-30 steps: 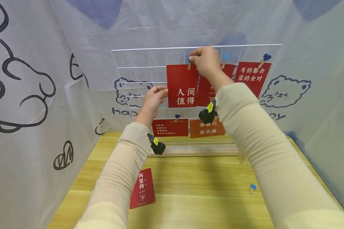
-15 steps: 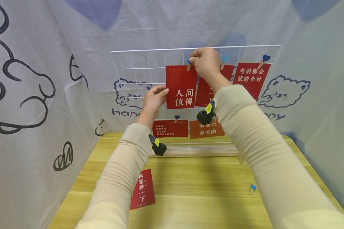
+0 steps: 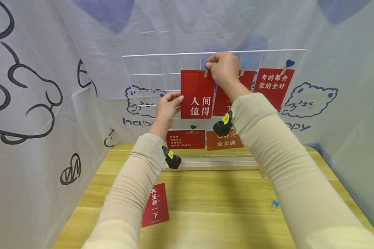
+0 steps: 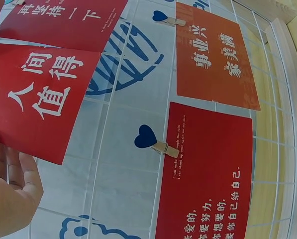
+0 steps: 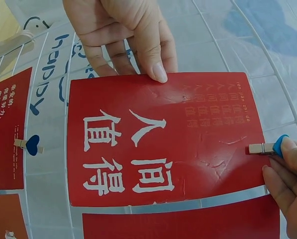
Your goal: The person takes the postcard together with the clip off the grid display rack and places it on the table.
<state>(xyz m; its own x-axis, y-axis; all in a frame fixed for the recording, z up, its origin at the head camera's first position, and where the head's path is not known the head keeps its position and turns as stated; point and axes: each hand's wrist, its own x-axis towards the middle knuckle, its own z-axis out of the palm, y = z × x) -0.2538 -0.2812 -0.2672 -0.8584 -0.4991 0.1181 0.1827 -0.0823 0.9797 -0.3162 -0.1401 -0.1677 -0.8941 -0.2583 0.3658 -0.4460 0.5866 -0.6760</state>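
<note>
A red card (image 3: 197, 90) with large white characters stands against the white wire grid (image 3: 149, 74), left of another red card (image 3: 222, 98). My left hand (image 3: 169, 109) pinches its left edge, thumb in front and fingers behind, as the right wrist view shows. At the card's top edge sits a small wooden clothespin (image 5: 260, 148) with a blue heart. My right hand (image 3: 223, 67) pinches that clothespin by its heart end, thumb and forefinger on either side. The right forearm covers part of the neighbouring card.
More cards hang clipped on the grid: a red card (image 3: 274, 84) at upper right, a red card (image 3: 185, 139) and an orange card (image 3: 225, 140) below. On the wooden table lie a red card (image 3: 157, 205) and a blue-heart clothespin (image 3: 275, 204).
Both hands keep nearly the same places at the card and clothespin. The left hand has shifted slightly right along the card's edge.
</note>
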